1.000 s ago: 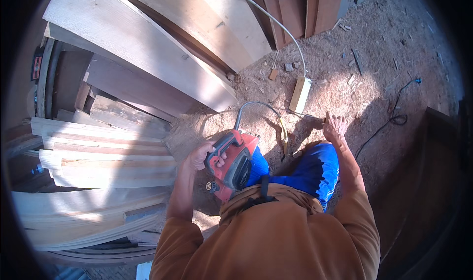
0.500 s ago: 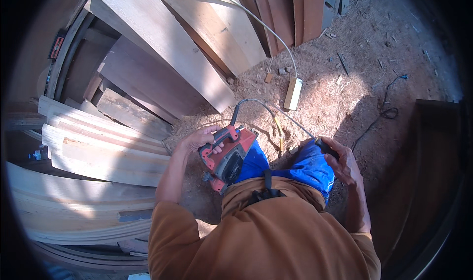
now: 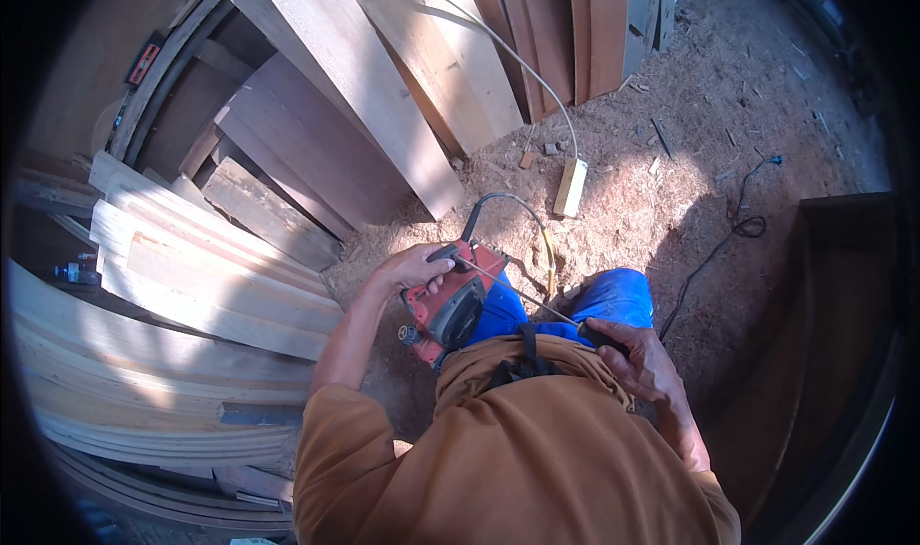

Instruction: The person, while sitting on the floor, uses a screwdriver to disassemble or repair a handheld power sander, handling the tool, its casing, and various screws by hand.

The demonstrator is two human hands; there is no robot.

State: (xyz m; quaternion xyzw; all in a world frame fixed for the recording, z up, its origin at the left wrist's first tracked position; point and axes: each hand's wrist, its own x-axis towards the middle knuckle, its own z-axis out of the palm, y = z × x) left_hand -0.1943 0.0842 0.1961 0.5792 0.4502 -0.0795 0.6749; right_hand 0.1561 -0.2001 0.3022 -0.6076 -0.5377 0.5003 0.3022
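A red and black electric hand planer rests tilted against my left thigh. My left hand is closed on its handle, and the thumb lies near the handle's end. My right hand grips a long-shafted screwdriver by its black handle. The screwdriver's thin shaft crosses over my lap to the planer, with its tip at the planer's handle beside my left thumb. Whether the tip sits in a screw is too small to tell. A dark cord rises from the planer and loops to the ground, with yellow wrapping on part of it.
Long boards lean at the far left, and stacked curved planks lie to the left. A pale power strip lies on shavings-covered ground. A black cord with a plug lies at the right, near a dark wooden piece.
My right hand has come in and down toward my lap with the screwdriver, whose tip now meets the planer's handle. My left hand has shifted along the handle, and the planer has tilted slightly.
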